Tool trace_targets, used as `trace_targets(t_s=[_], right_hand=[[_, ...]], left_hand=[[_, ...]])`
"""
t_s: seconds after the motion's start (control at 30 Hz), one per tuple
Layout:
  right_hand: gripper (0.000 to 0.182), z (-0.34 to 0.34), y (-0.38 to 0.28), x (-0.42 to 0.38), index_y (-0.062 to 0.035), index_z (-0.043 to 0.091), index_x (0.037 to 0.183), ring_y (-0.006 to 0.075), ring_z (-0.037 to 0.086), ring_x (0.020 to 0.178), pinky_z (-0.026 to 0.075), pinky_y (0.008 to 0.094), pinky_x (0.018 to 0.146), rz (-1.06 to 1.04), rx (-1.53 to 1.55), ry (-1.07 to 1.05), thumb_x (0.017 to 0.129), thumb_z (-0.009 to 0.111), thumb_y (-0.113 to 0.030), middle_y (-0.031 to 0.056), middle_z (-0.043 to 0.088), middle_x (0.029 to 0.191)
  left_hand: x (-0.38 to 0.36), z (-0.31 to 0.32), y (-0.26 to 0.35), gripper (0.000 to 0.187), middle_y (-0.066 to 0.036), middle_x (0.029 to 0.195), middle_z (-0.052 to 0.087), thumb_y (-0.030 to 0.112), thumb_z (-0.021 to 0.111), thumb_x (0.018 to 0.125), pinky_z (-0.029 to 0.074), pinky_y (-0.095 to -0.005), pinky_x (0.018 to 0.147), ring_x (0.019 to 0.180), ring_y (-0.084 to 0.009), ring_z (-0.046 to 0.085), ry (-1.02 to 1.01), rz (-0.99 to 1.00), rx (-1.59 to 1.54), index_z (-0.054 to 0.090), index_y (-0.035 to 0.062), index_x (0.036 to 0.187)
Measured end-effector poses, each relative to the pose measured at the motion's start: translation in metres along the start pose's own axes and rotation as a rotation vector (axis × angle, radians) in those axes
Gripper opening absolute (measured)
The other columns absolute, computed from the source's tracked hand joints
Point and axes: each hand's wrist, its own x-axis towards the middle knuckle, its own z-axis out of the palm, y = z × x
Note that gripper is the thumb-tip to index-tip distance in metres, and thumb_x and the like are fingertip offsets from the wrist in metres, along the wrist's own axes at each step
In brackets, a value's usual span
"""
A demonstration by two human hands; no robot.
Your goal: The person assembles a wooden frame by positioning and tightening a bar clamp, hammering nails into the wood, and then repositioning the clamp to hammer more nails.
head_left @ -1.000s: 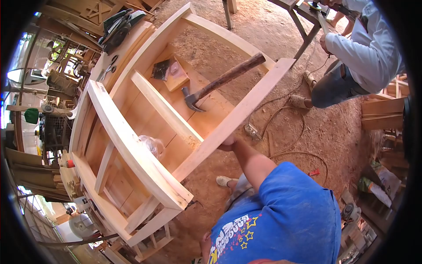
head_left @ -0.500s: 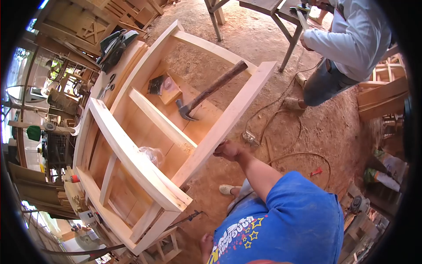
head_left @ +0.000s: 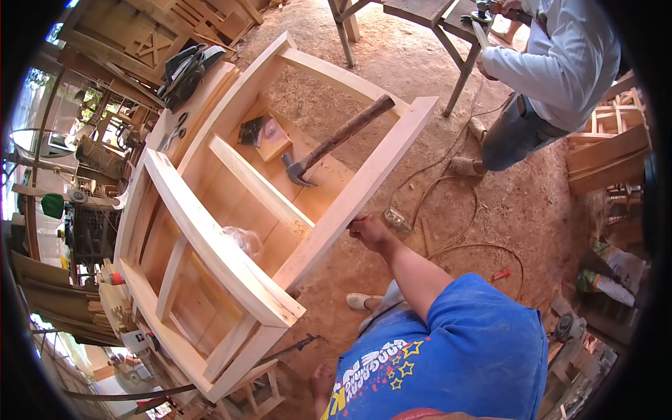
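Observation:
My right hand is beside the near long rail of a pale wooden frame, fingers curled in at its outer edge. I cannot tell what those fingers hold, if anything. My left hand hangs low by my blue shirt, near the frame's front corner, its fingers unclear. A claw hammer leans inside the frame, head down on the inner boards and handle across the end rail. Near its head lies a small wooden block beside a dark flat piece. Crumpled clear plastic rests in the middle section.
A person in a light sleeve works with a power tool at a bench on the upper right. A cable and power socket lie on the dusty floor. Scissors lie on boards beyond the frame.
My right hand has shifted slightly up and right along the rail's edge. My left hand has moved a little left. The person at the bench has raised the tool hand into view.

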Motion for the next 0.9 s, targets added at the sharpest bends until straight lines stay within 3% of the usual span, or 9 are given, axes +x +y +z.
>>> trace_targets(t_s=[0.2, 0.37, 0.47, 0.53, 0.6, 0.67, 0.73, 0.83, 0.9], right_hand=[[0.036, -0.002, -0.013, -0.011, -0.0021, 0.076, 0.115, 0.012, 0.057, 0.085, 0.043, 0.0289, 0.073, 0.013, -0.002, 0.031, 0.087, 0.056, 0.01, 0.0037, 0.072, 0.106], [0.027, -0.016, -0.038, -0.03, -0.0083, 0.073, 0.108, 0.0117, 0.059, 0.082, 0.047, 0.0274, 0.072, 0.055, 0.074, 0.201, 0.09, 0.059, 0.006, -0.0005, 0.067, 0.095], [0.019, -0.057, -0.061, -0.051, -0.0109, 0.07, 0.105, 0.0105, 0.06, 0.08, 0.048, 0.0264, 0.067, 0.106, -0.086, 0.278, 0.092, 0.065, 0.001, 0.0008, 0.069, 0.101], [0.003, -0.096, -0.062, -0.071, -0.0107, 0.073, 0.094, 0.0095, 0.06, 0.071, 0.047, 0.0271, 0.059, 0.129, -0.456, 0.363, 0.092, 0.074, -0.009, 0.0025, 0.073, 0.094], [0.018, -0.169, -0.051, -0.091, -0.0099, 0.073, 0.077, 0.0085, 0.06, 0.062, 0.046, 0.029, 0.055, 0.119, -1.092, 0.339, 0.09, 0.081, -0.019, 0.0021, 0.074, 0.077], [0.03, -0.188, -0.064, -0.134, -0.0093, 0.073, 0.067, 0.0115, 0.061, 0.057, 0.048, 0.0321, 0.055, 0.204, -1.24, 0.389, 0.089, 0.084, -0.027, 0.0035, 0.069, 0.063], [0.031, -0.198, -0.073, -0.173, -0.0095, 0.077, 0.073, 0.0175, 0.065, 0.059, 0.051, 0.037, 0.06, 0.361, -1.491, 0.418, 0.091, 0.081, -0.035, 0.0088, 0.072, 0.067], [0.038, -0.205, -0.067, -0.229, -0.0095, 0.077, 0.075, 0.0246, 0.066, 0.06, 0.053, 0.0419, 0.064, 0.272, -1.755, 0.415, 0.094, 0.075, -0.042, 0.0118, 0.071, 0.068], [0.041, -0.2, -0.063, -0.248, -0.0079, 0.077, 0.075, 0.0258, 0.068, 0.062, 0.054, 0.0428, 0.067, 0.328, -1.643, 0.533, 0.097, 0.072, -0.042, 0.0122, 0.072, 0.07]], left_hand=[[0.002, 0.003, -0.01, 0.04, -0.006, 0.093, 0.072, 0.009, 0.062, 0.091, 0.053, -0.0281, 0.069, 0.079, -0.0124, 0.064, -0.003, 0.053, 0.055, 0.068, -0.0068, 0.127], [-0.024, 0.037, 0.043, 0.044, -0.006, 0.092, 0.072, 0.007, 0.062, 0.088, 0.053, -0.0298, 0.067, 0.073, -0.014, 0.064, 0.033, -0.048, 0.042, 0.068, -0.0054, 0.13], [0.006, 0.045, 0.021, 0.036, -0.007, 0.088, 0.074, 0.007, 0.063, 0.087, 0.053, -0.0305, 0.065, 0.071, -0.0144, 0.065, 0.019, 0.113, 0.18, 0.073, -0.0044, 0.119], [0.027, 0.052, 0.014, 0.027, -0.008, 0.084, 0.075, 0.007, 0.064, 0.086, 0.054, -0.0312, 0.065, 0.071, -0.0143, 0.067, 0.044, 0.265, 0.377, 0.077, -0.0034, 0.107], [0.021, 0.067, 0.042, 0.013, -0.009, 0.075, 0.076, 0.009, 0.07, 0.086, 0.055, -0.0322, 0.067, 0.073, -0.0127, 0.071, 0.076, 0.276, 0.492, 0.078, -0.0006, 0.082], [0.038, 0.075, 0.05, 0.014, -0.009, 0.075, 0.076, 0.011, 0.073, 0.087, 0.056, -0.0326, 0.067, 0.072, -0.013, 0.071, 0.076, 0.269, 0.423, 0.076, -0.0009, 0.081], [0.068, 0.084, 0.051, 0.017, -0.009, 0.074, 0.075, 0.013, 0.075, 0.089, 0.056, -0.033, 0.066, 0.07, -0.0135, 0.071, 0.058, 0.258, 0.376, 0.075, -0.0013, 0.08], [0.104, 0.093, 0.058, 0.021, -0.01, 0.071, 0.074, 0.016, 0.076, 0.091, 0.056, -0.0333, 0.064, 0.067, -0.0148, 0.071, 0.022, 0.283, 0.344, 0.073, -0.002, 0.08], [0.111, 0.105, 0.083, 0.023, -0.011, 0.07, 0.073, 0.017, 0.075, 0.092, 0.056, -0.0334, 0.063, 0.065, -0.0164, 0.071, 0.001, 0.365, 0.321, 0.072, -0.0025, 0.081]])
